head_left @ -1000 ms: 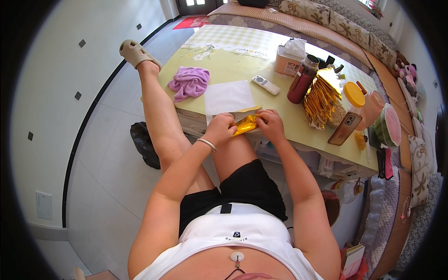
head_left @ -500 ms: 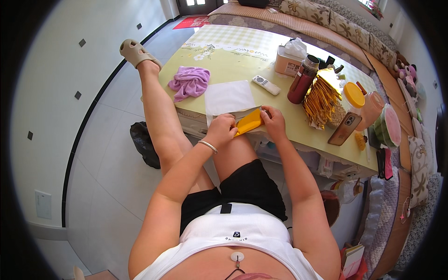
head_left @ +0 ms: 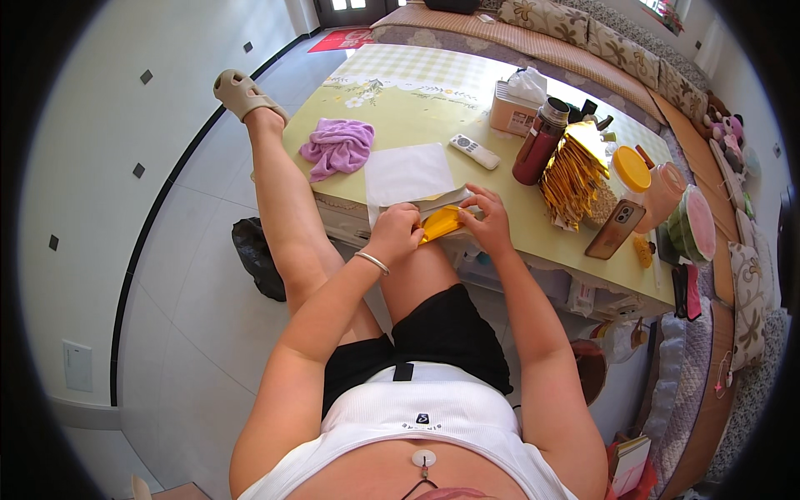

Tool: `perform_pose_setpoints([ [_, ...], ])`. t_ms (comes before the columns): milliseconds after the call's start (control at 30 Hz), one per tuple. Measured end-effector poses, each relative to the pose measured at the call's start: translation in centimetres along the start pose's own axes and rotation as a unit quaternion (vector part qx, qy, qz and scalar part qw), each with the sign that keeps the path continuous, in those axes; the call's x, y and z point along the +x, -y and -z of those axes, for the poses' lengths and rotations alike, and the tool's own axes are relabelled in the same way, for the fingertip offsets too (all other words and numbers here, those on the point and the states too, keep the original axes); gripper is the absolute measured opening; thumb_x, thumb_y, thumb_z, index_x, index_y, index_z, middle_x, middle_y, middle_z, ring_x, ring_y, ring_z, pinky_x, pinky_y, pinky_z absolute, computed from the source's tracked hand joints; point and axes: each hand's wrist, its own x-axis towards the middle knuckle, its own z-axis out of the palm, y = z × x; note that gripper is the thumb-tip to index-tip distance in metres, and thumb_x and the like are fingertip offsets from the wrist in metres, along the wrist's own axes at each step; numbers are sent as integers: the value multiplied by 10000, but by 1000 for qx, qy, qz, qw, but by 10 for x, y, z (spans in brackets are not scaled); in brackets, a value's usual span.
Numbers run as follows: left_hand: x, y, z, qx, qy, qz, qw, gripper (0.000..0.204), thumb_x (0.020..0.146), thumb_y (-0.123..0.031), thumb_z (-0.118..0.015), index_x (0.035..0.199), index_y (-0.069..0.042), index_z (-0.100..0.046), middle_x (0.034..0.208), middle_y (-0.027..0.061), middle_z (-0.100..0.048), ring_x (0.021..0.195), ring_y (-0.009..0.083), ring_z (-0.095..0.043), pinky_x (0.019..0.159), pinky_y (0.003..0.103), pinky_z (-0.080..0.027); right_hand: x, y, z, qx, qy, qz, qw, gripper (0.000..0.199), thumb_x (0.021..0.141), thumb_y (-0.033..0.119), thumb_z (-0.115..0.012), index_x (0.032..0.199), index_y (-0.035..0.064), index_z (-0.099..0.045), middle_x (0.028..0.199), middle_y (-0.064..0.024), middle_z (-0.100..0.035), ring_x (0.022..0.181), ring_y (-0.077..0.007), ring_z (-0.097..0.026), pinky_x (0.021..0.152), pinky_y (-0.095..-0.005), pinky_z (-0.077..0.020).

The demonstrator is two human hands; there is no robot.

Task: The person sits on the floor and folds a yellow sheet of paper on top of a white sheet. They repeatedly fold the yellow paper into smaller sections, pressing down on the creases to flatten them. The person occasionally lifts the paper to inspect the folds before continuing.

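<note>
A sheet of shiny gold paper [head_left: 442, 222] is held at the table's near edge, partly folded over. My left hand [head_left: 398, 230] pinches its left end, with the fingers closed. At its right end, my right hand [head_left: 487, 218] grips the edge between thumb and fingers, the other fingers slightly raised. A white paper sheet [head_left: 408, 175] lies on the table just beyond my hands, overhanging the near edge. To the right, a thick stack of gold paper pieces [head_left: 575, 171] leans against a dark red thermos [head_left: 542, 142].
On the table [head_left: 400, 108] are a purple cloth [head_left: 337, 148], a white remote [head_left: 474, 152], a tissue box [head_left: 512, 110], a phone [head_left: 617, 229] and a yellow-lidded jar [head_left: 631, 171]. A black bag [head_left: 258, 258] lies on the floor beside my leg.
The gold paper has gone from a flat, raised strip to a lower, folded shape. My right hand's fingers have shifted along its right end and lifted slightly.
</note>
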Motion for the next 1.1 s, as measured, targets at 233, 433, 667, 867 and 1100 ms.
perform_pose_setpoints([
  [233, -1, 1, -2, 8, -4, -4, 1000, 148, 756, -121, -754, 798, -6, -671, 1080, 137, -691, 994, 344, -643, 881, 415, -520, -1, 1, -1, 9, 60, 33, 998, 272, 760, 124, -759, 1028, 76, -750, 1175, -80, -723, 1244, -326, -554, 1058, -424, -452],
  [433, -2, -2, 0, 10, -5, -3, 1000, 151, 756, -120, -752, 797, -6, -663, 1078, 136, -687, 1005, 342, -639, 885, 415, -518, 1, -1, -8, -88, 60, 33, 994, 297, 800, 150, -724, 1083, 63, -745, 1165, -87, -720, 1248, -340, -567, 1047, -424, -464],
  [667, -3, 0, -1, 11, -7, -7, 1000, 151, 760, -120, -747, 819, -9, -663, 1090, 137, -683, 1010, 340, -638, 890, 415, -518, 2, 3, -10, -91, 44, 15, 995, 251, 831, 155, -713, 1056, 51, -747, 1123, -95, -726, 1198, -323, -600, 1019, -410, -479],
  [867, -3, -1, -1, 9, -8, -7, 1000, 149, 760, -116, -747, 818, -9, -662, 1083, 138, -684, 1008, 340, -640, 888, 415, -519, 3, 3, -10, -76, 40, 4, 996, 209, 834, 147, -708, 1011, 42, -745, 1097, -95, -731, 1168, -322, -613, 1000, -410, -487],
  [1100, 0, 5, 4, -27, 38, 8, 999, 242, 759, -198, -800, 817, -3, -669, 1113, 185, -683, 1043, 361, -641, 903, 406, -517, 2, -6, -12, -29, 23, -18, 999, 123, 841, 121, -689, 892, 9, -702, 1033, -134, -721, 1112, -315, -633, 957, -403, -497],
])
